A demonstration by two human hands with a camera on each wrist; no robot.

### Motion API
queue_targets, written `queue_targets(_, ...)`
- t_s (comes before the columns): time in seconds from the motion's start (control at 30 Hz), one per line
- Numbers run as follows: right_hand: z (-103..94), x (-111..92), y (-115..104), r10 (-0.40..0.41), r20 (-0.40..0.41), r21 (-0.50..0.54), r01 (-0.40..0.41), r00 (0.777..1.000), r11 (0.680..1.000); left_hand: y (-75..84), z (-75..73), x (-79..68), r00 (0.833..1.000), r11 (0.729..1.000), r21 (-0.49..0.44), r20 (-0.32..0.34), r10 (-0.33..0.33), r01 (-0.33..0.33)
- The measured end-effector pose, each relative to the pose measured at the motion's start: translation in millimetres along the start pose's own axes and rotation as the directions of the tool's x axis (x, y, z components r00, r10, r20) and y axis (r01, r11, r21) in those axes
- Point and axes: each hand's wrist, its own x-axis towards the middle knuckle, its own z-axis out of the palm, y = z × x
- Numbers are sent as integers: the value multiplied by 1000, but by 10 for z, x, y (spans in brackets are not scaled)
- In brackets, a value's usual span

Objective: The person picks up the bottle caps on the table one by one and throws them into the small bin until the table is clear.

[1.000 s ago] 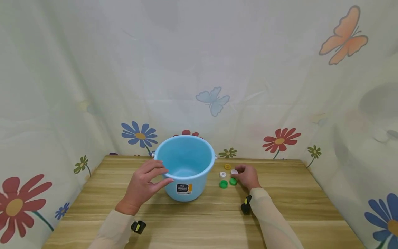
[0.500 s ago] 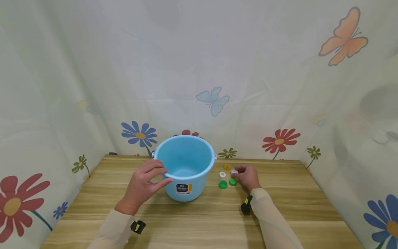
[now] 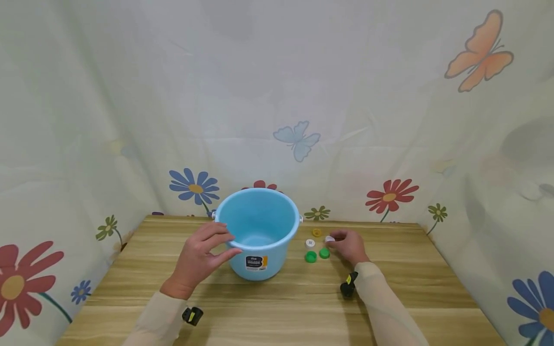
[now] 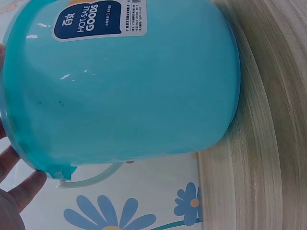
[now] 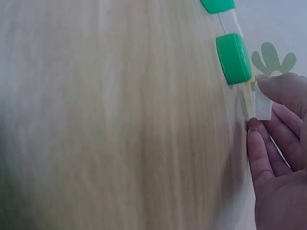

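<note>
A light blue bucket stands upright on the table, its inside visible from above. My left hand holds the bucket's near left rim, thumb at the front and fingers further round; in the left wrist view the fingertips touch the rim, though the palm is mostly out of frame. Right of the bucket, my right hand pinches a white bottle cap between thumb and fingers, with the cap tilted on edge. Beside it lie a white cap, a yellow cap and two green caps.
The wooden table ends at a pale curtain printed with flowers and butterflies, which hangs behind and on both sides. A white bucket handle hangs at the bucket's side.
My right hand has shifted slightly right, with the white cap between its fingers moving along, away from the other caps. The left hand and the bucket have stayed in place.
</note>
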Motion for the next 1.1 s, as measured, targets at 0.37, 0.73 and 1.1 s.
queue_targets(0.37, -97, -15, 27, -15, -23, 6, 15, 1000, 1000, -27, 25, -10, 1000, 1000, -2, -16, 13, -13)
queue_targets(0.73, -150, -58, -66, -4, -1, 60, 4, 1000, 998, -24, 14, -11, 1000, 1000, 2, -9, 2, -2)
queue_targets(1.1, -213, -46, -220, -88, -23, 76, 90, 996, 993, -15, 11, -17, 1000, 1000, 4, -10, -1, 1)
